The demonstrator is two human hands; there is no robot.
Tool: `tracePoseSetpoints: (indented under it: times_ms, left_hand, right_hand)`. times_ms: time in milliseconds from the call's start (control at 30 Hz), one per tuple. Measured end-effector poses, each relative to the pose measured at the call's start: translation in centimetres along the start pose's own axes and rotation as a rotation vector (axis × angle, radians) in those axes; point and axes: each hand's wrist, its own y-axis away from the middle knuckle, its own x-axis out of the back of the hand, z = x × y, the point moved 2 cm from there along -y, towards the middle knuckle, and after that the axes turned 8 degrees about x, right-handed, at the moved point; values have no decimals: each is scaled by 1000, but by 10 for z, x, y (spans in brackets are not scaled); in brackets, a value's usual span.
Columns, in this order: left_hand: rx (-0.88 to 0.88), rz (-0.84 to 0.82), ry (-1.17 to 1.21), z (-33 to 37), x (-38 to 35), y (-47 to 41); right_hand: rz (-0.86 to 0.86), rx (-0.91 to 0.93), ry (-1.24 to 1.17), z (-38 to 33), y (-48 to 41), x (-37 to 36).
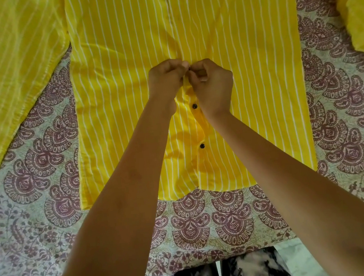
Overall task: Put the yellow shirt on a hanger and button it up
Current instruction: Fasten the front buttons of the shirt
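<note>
Flat beneath both hands [189, 76]: yellow shirt [125, 76]

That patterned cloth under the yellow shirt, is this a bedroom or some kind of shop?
Probably a home, perhaps a bed. The yellow white-striped shirt lies flat on a pale cotton spread block-printed with maroon paisley motifs, like a bedsheet, and the person's own patterned trousers show at its edge. No shop fittings are visible.
</note>
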Motion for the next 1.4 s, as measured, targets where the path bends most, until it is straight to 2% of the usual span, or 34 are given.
tracePoseSetpoints:
  times_ms: [133, 267, 467, 567, 700, 867, 967, 1033, 1100, 1167, 1300, 1400]
  left_hand:
    - [-39, 78, 31, -2, 1, -2]
    - [-4, 47, 106, -4, 0, -1]
    - [-6, 100, -44, -4, 2, -6]
    - [-80, 111, -112, -6, 4, -10]
    - [-229, 140, -256, -6, 5, -9]
    - [-417, 204, -417, -1, 6, -7]
    - [-456, 257, -507, 1, 5, -3]
    - [-375, 244, -621, 4, 5, -8]
    - [-275, 231, -748, 11, 11, -14]
    - [-230, 236, -751, 19, 16, -20]
    - [-281, 300, -679, 44, 20, -27]
    - [-334, 311, -635, 57, 19, -35]
  right_hand:
    - [16, -17, -5, -4, -2, -1]
    - [17, -39, -13, 0, -1, -1]
    - [-10, -55, -76, 4, 1, -1]
    - [-66, -111, -100, 9, -7, -2]
    - [-168, -411, -281, 19, -20, -3]
    - [-260, -416, -256, 12, -26, -7]
    - [-289, -452, -285, 13, -28, -8]
    - [-253, -420, -259, 18, -26, -7]
    - [-187, -311, -179, 15, -25, -2]
    - [-104, -198, -97, 12, -26, 5]
    - [-47, -5, -42, -4, -43, 7]
    - [-134, 102, 40, -13, -60, -7]
